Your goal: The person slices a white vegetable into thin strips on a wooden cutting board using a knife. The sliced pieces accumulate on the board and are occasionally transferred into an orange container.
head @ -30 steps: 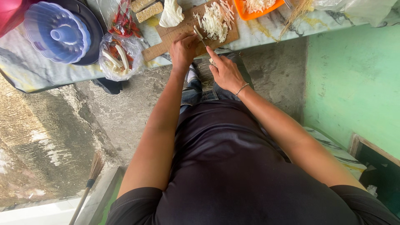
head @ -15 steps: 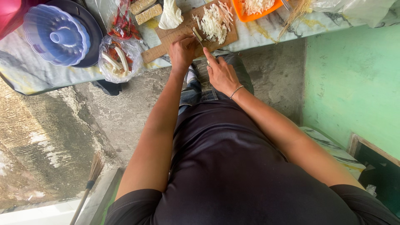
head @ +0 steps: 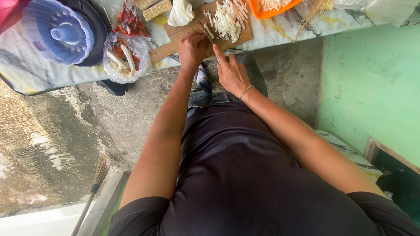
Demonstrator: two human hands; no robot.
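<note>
hands (head: 192, 48) (head: 232, 72) meet at scored wooden board (head: 183, 37), shredded cabbage (head: 227, 19) above.

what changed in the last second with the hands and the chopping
Very little. The right hand slid slightly back along the knife, toward the body, its forefinger stretched along the blade. The left hand stayed pressed on the wooden cutting board, nothing taken up or let go. The shredded white vegetable pile, the bag of vegetables and the blue mould lie as they were.

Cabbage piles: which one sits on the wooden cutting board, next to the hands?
The loose shredded cabbage pile lies on the wooden cutting board, just beyond the left hand. The other shreds sit in the orange tray, farther right.
</note>
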